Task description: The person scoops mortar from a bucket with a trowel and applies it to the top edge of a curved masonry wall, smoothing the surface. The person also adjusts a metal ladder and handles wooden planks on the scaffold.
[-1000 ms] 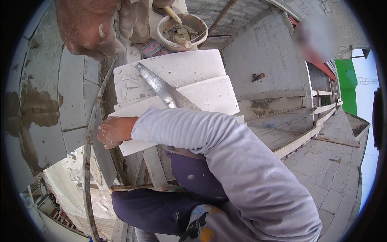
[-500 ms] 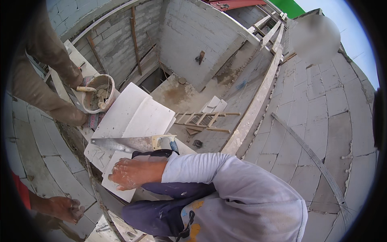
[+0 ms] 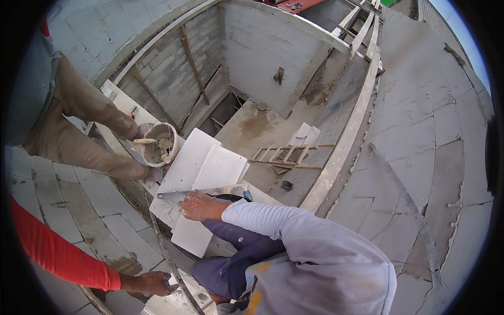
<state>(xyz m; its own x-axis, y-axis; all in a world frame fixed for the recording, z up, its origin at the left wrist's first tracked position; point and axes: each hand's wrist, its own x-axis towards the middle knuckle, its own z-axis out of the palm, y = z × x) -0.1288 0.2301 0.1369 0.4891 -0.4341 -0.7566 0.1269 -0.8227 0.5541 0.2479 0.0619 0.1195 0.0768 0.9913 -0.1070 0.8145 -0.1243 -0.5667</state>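
My right hand (image 3: 198,206), in a pale dusty sleeve, is closed above my bent knee and overlaps the blade of a hand saw (image 3: 170,196). Its fingertips face away, so what it holds, if anything, is hidden. The saw lies flat on a stack of white building blocks (image 3: 186,157); its pale handle with a blue part (image 3: 245,192) points right, apart from my hand. My left hand does not show. At the lower left a co-worker's hand (image 3: 152,283), in a red sleeve, reaches low with curled fingers near a narrow bar (image 3: 170,257).
A mortar bucket (image 3: 176,152) with a wooden-handled tool stands by a co-worker's shoes (image 3: 144,128). Below, a walled pit drops to a floor with a wooden ladder (image 3: 291,154). Block walls rise on both sides; a long metal straightedge (image 3: 412,210) leans on the right one.
My right hand has moved up from over my knee to overlap the saw blade. The red-sleeved arm has reached further right into view. The whole view has turned, shifting bucket and blocks rightward.
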